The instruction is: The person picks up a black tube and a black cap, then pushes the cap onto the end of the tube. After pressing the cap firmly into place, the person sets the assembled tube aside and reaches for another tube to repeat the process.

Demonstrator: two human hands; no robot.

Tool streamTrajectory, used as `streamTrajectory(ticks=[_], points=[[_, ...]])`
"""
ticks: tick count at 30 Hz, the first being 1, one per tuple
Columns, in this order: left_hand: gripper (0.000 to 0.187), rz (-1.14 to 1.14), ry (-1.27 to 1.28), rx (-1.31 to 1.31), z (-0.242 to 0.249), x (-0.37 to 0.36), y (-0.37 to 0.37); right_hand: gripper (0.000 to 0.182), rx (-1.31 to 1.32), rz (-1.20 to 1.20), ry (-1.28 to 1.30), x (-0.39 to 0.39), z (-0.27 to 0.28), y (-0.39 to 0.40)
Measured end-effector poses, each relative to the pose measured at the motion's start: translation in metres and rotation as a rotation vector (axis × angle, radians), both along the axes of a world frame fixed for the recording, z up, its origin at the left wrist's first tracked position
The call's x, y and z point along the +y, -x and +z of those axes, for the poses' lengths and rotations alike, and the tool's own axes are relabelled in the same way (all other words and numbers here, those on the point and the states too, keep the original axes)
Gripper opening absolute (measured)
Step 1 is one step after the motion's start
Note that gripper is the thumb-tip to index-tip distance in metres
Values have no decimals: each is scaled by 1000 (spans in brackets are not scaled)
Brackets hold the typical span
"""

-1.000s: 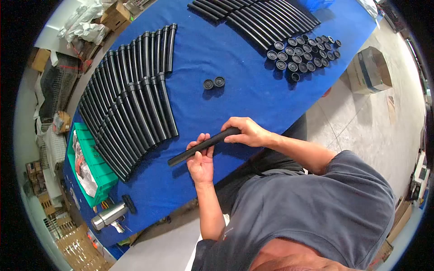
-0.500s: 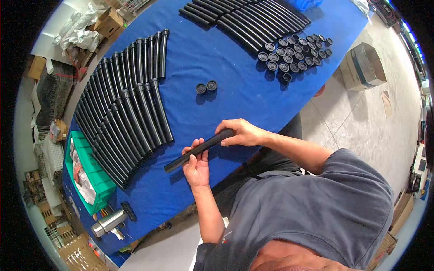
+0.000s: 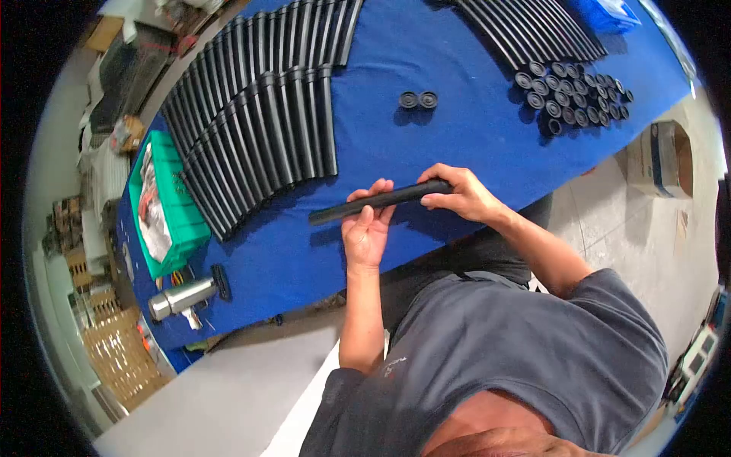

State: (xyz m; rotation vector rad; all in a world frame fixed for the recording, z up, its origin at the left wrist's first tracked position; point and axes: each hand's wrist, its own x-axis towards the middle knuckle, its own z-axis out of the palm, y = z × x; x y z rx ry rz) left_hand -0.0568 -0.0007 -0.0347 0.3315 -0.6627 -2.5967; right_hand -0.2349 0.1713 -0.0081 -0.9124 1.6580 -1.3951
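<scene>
A black curved tube [image 3: 335, 211] is held just above the blue table [image 3: 457, 145] near its front edge. My right hand [image 3: 461, 195] grips the tube's right end. My left hand [image 3: 367, 228] cups the tube from below near its middle, fingers curled around it. The tube's left end sticks out free toward the left. Two black round caps [image 3: 419, 100] lie together on the cloth beyond my hands.
Rows of black tubes [image 3: 259, 122] lie at the left, more tubes [image 3: 533, 30] at the far right. A cluster of several black caps [image 3: 575, 91] sits at the right. A green bin [image 3: 164, 206] and a metal flask [image 3: 183, 297] stand at the left; a cardboard box [image 3: 664, 160] is on the floor.
The camera view has swung, so everything sits higher and more to the right. The tube stays in both hands, now lying closer to level.
</scene>
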Motion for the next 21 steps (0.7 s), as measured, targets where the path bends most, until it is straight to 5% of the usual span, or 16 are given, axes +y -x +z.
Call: streamTrajectory(ticks=[5, 9, 21], points=[[30, 1, 10, 15, -5, -1, -3, 36, 48, -61, 57, -2, 0, -3], [28, 18, -47, 32, -5, -1, -2, 31, -282, -11, -40, -4, 2, -2], [28, 12, -24, 35, -7, 1, -4, 29, -221, 57, -38, -5, 0, 3]])
